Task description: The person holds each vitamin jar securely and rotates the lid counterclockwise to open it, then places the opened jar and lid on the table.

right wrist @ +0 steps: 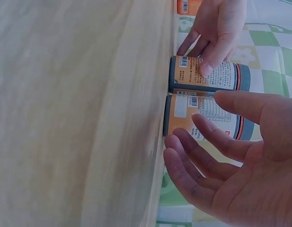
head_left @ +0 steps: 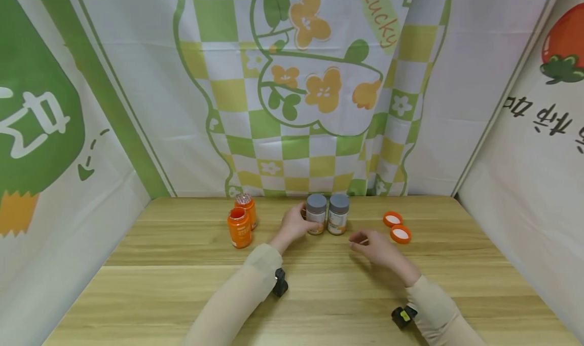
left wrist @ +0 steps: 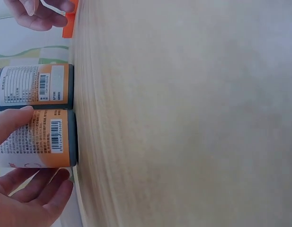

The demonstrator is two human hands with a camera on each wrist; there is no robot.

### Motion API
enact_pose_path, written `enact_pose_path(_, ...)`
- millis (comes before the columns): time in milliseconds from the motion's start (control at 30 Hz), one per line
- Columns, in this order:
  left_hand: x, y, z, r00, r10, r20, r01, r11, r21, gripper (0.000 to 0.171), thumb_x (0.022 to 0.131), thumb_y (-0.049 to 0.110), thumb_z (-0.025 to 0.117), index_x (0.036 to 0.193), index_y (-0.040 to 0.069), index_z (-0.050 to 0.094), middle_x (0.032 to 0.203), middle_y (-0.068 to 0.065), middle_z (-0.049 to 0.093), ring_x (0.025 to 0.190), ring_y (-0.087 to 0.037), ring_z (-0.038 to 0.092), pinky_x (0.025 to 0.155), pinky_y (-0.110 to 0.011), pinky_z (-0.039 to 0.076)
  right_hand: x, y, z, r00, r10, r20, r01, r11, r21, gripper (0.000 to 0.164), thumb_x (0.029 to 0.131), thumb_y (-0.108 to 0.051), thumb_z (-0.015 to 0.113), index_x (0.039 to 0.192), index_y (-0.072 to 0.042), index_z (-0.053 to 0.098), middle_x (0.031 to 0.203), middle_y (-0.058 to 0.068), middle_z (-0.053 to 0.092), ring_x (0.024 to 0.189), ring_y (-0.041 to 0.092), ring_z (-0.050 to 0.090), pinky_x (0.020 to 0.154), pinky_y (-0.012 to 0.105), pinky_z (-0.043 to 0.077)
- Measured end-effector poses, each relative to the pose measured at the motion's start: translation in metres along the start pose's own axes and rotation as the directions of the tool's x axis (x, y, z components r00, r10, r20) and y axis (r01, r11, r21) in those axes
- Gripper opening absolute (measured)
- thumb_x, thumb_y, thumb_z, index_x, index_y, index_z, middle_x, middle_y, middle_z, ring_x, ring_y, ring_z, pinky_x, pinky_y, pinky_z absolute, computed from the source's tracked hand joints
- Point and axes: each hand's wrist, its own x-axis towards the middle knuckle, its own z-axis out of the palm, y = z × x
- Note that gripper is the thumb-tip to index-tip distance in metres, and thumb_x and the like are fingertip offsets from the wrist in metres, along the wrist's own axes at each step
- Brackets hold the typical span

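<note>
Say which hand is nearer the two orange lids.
Right. The right hand is just left of the orange lids, not touching them; the left hand is farther left, holding the left grey-lidded jar.

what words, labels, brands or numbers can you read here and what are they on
"Lucky": back curtain
Right curtain: black Chinese characters, tilted, cropped, uncertain
Left curtain: white characters, cropped, uncertain
Grey-lidded jars: label text, barcode digits too small
Orange bottles: print too small

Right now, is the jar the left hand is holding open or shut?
Shut. A gray lid sits on top of the jar in the left hand.
</note>
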Motion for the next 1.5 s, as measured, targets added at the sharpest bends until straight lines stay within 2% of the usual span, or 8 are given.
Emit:
enact_pose_path(333,-0.009,0.002,-0.005,0.998,0.002,-0.056,-0.002,1.0,0.015,0.043,0.065,0.019,0.084,0.097,0.008,0.057,0.09,-0.009,0.067,0.083,-0.02,0.061,0.074,-0.034,0.049,0.0,-0.007,0.001,1.0,-0.008,0.005,0.008,1.0,-0.001,0.024,0.091,-0.024,0.061,0.107,-0.007,0.066,0.103,0.006,0.068,0.094,0.024,0.065,0.077,0.036,0.053)
enact_pose_path(600,-0.015,0.005,-0.009,0.997,0.012,-0.074,-0.008,0.998,0.06,0.042,0.065,0.016,0.081,0.095,0.01,0.053,0.091,-0.009,0.066,0.083,-0.02,0.061,0.073,-0.034,0.049,0.0,-0.013,0.002,1.0,0.016,0.019,-0.018,0.996,0.086,0.026,0.092,-0.025,0.061,0.111,-0.007,0.065,0.106,0.007,0.066,0.093,0.021,0.064,0.064,0.028,0.052)
enact_pose_path(800,-0.02,0.006,-0.011,0.997,0.014,-0.077,-0.008,0.998,0.067,0.045,0.063,0.015,0.081,0.096,0.01,0.052,0.093,-0.009,0.065,0.085,-0.021,0.062,0.074,-0.034,0.05,0.002,-0.015,0.002,0.999,0.024,0.03,-0.027,0.993,0.117,0.028,0.092,-0.027,0.06,0.112,-0.007,0.063,0.106,0.006,0.065,0.092,0.018,0.063,0.066,0.03,0.053)
enact_pose_path(1100,-0.032,0.012,-0.016,0.998,0.015,-0.067,-0.011,0.998,0.055,0.046,0.063,0.015,0.081,0.097,0.008,0.051,0.095,-0.01,0.064,0.085,-0.022,0.061,0.073,-0.035,0.051,0.001,-0.021,0.001,0.999,0.011,0.039,-0.018,0.987,0.159,0.035,0.091,-0.032,0.06,0.117,-0.007,0.062,0.111,0.007,0.065,0.096,0.021,0.063,0.068,0.032,0.053)
enact_pose_path(1300,-0.04,0.015,-0.019,0.997,0.045,-0.058,-0.041,0.997,0.071,0.044,0.064,0.015,0.079,0.096,0.009,0.05,0.094,-0.009,0.064,0.083,-0.02,0.06,0.071,-0.033,0.049,0.002,-0.024,0.001,0.999,-0.011,0.037,0.004,0.982,0.191,0.033,0.092,-0.026,0.06,0.118,-0.005,0.061,0.112,0.012,0.064,0.096,0.024,0.063,0.072,0.038,0.054)
enact_pose_path(1500,-0.048,0.019,-0.022,0.997,0.063,-0.037,-0.06,0.994,0.094,0.044,0.065,0.017,0.079,0.096,0.01,0.048,0.094,-0.01,0.063,0.081,-0.02,0.059,0.068,-0.033,0.049,0.002,-0.026,0.001,0.998,-0.047,0.044,0.036,0.975,0.218,0.036,0.093,-0.026,0.059,0.12,-0.002,0.059,0.113,0.014,0.064,0.096,0.023,0.063,0.075,0.039,0.054)
